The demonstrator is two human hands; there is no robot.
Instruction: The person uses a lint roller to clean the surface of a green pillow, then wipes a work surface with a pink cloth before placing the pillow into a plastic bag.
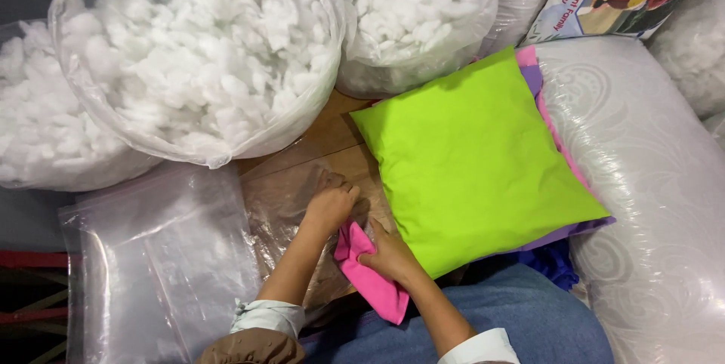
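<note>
Fingers (375, 257) of right hand (389, 258): curled and pinching the upper edge of pink fabric piece (370, 277), held over the lap at 6 o'clock. Fingers (343, 194) of left hand (330, 205): pressed together, flat on the clear plastic sheet (283, 198) just at 11 o'clock of the pink piece; nothing gripped, as far as visible.

Lime green cushion (468, 160): at 2 o'clock of the hands, resting on a pink and purple fabric stack (532, 69), edge touching the right wrist.
Wooden counter (332, 134): partly bare, at 12 o'clock.
Open bag of white fibre filling (196, 54): at 10 o'clock, mouth slack.
Second filling bag (415, 16): at 12 o'clock.
Empty clear bags (158, 258): at 8 o'clock.

Risks, judged: pink piece slipping from a shallow pinch into the lap; plastic sheet sliding under the flat left palm; cushion nudged off its stack by the right forearm; loose filling spilling from the slack bag mouth if bumped.
</note>
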